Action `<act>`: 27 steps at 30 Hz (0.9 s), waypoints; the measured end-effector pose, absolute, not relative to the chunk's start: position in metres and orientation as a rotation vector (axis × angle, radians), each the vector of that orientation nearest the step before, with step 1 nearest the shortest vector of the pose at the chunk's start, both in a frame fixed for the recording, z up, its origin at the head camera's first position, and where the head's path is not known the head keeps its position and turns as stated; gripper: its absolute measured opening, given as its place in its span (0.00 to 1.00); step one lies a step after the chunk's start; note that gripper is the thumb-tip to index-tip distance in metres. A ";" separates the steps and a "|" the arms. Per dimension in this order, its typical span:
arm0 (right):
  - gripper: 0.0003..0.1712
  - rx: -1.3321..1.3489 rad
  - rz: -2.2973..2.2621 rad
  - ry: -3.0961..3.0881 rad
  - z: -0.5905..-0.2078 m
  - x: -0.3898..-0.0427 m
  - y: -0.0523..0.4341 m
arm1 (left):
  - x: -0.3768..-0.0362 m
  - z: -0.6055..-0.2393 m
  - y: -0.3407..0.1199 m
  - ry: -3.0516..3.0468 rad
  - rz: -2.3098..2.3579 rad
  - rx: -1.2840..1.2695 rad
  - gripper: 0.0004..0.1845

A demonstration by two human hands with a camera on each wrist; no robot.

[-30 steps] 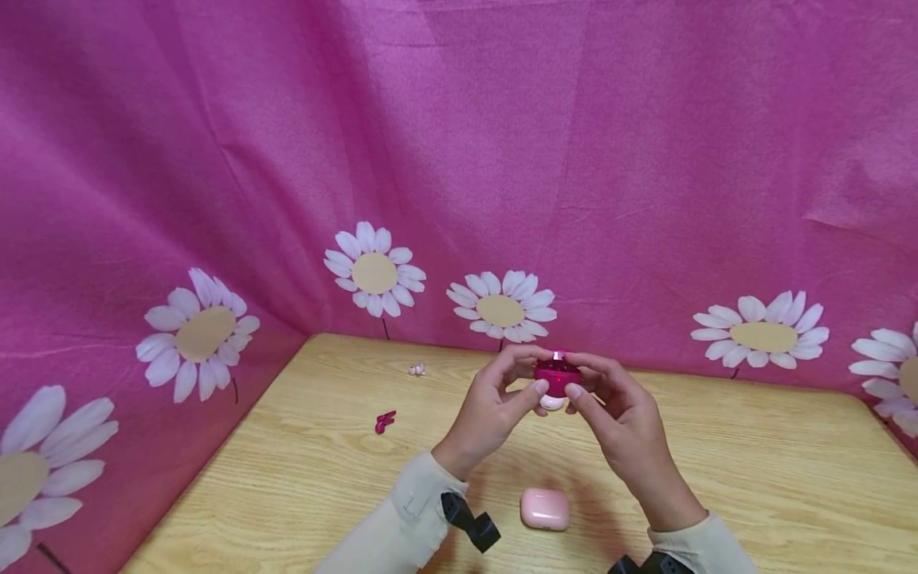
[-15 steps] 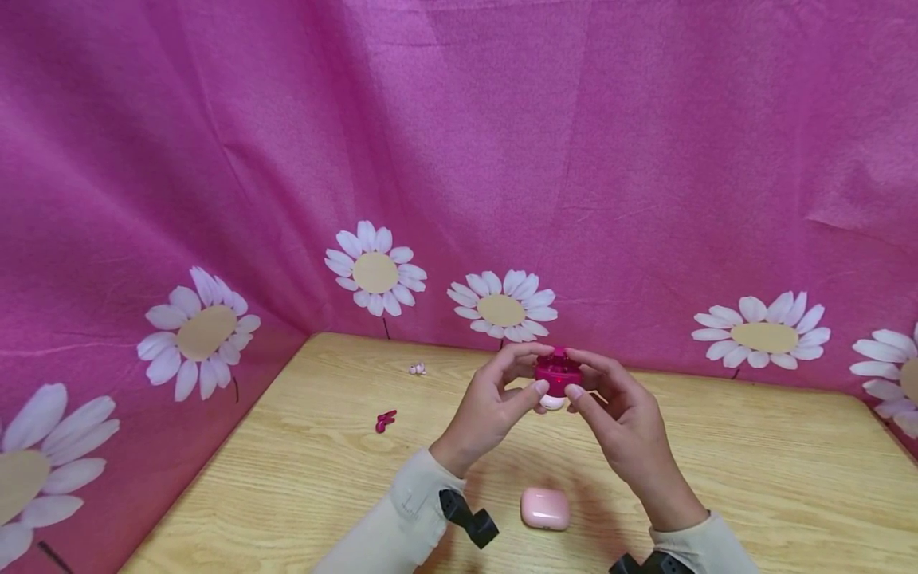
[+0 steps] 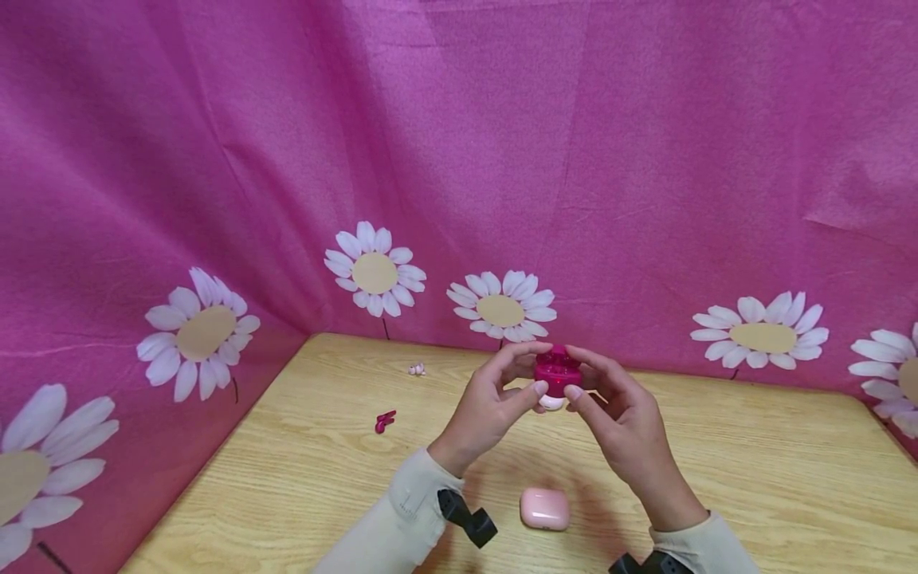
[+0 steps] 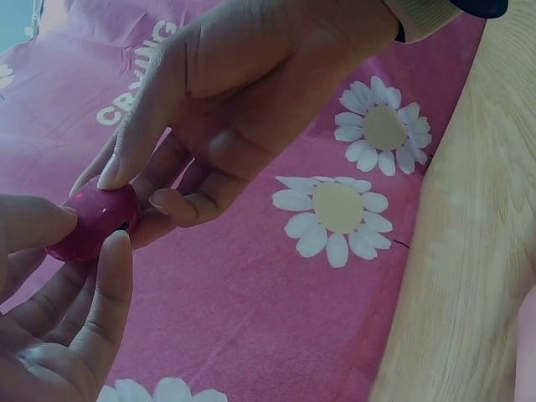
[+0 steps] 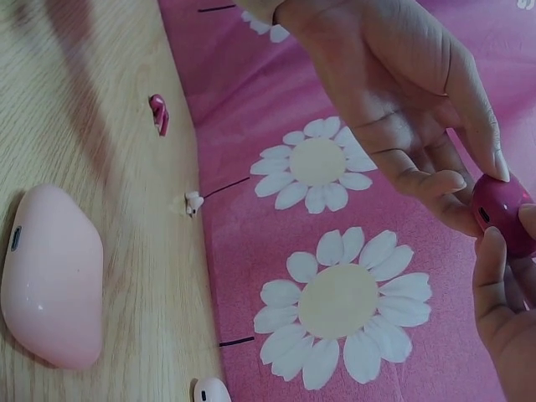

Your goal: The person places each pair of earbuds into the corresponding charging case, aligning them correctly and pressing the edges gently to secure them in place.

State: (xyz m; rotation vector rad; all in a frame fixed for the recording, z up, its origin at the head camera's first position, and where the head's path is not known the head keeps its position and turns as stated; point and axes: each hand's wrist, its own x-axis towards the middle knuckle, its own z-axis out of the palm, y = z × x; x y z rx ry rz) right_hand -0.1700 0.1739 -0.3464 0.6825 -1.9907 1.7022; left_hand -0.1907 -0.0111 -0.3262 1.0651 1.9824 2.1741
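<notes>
A glossy magenta earbud case [image 3: 558,381] is held up above the far part of the table, and its lid appears raised. My left hand [image 3: 491,410] grips its left side, thumb in front and fingers behind. On the other side my right hand [image 3: 624,422] holds it the same way. From the left wrist, the case [image 4: 96,222] shows between the thumbs and fingers of both hands. A small dark port is visible on the case [image 5: 501,209] in the right wrist view. Fingers hide part of its sides, and its inside is too small to make out.
A pink earbud case [image 3: 545,509] lies shut on the wooden table [image 3: 287,478] near me. Magenta earbuds [image 3: 385,421] and whitish earbuds [image 3: 417,369] lie to the left. A white case [image 3: 551,402] sits behind my hands. Pink flowered cloth [image 3: 610,159] hangs around the back.
The magenta case has tipped slightly, and the bright glare on its lid is gone. Less of the white case shows below it. Both hands keep their hold and barely move.
</notes>
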 end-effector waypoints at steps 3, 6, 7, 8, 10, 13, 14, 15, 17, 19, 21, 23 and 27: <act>0.25 0.673 1.708 -1.988 -0.346 -0.169 0.173 | -0.190 -0.325 -0.012 1.989 2.167 1.062 0.23; 0.26 0.668 1.719 -1.982 -0.345 -0.169 0.172 | -0.190 -0.324 -0.012 1.998 2.161 1.063 0.24; 0.26 0.670 1.719 -1.982 -0.345 -0.168 0.172 | -0.190 -0.324 -0.013 2.000 2.159 1.063 0.24; 0.26 0.673 1.721 -1.981 -0.345 -0.168 0.172 | -0.190 -0.324 -0.013 2.006 2.155 1.065 0.24; 0.27 0.676 1.719 -1.981 -0.345 -0.168 0.172 | -0.190 -0.324 -0.013 2.015 2.150 1.073 0.24; 0.27 0.669 1.713 -1.980 -0.346 -0.168 0.172 | -0.190 -0.323 -0.013 2.024 2.141 1.074 0.24; 0.27 0.665 1.717 -1.977 -0.346 -0.168 0.172 | -0.190 -0.323 -0.013 2.027 2.139 1.071 0.24; 0.27 0.665 1.715 -1.976 -0.346 -0.168 0.173 | -0.190 -0.323 -0.013 2.025 2.137 1.066 0.24; 0.27 0.664 1.719 -1.973 -0.345 -0.167 0.173 | -0.190 -0.323 -0.013 2.024 2.133 1.052 0.24; 0.28 0.661 1.725 -1.978 -0.345 -0.167 0.173 | -0.190 -0.322 -0.013 2.020 2.135 1.041 0.24; 0.29 0.634 1.747 -1.991 -0.344 -0.167 0.173 | -0.190 -0.322 -0.013 2.019 2.134 1.037 0.25; 0.30 0.589 1.767 -2.017 -0.343 -0.167 0.174 | -0.189 -0.322 -0.013 2.012 2.140 1.042 0.24; 0.26 0.482 1.792 -2.087 -0.342 -0.167 0.174 | -0.190 -0.322 -0.012 1.989 2.154 1.056 0.24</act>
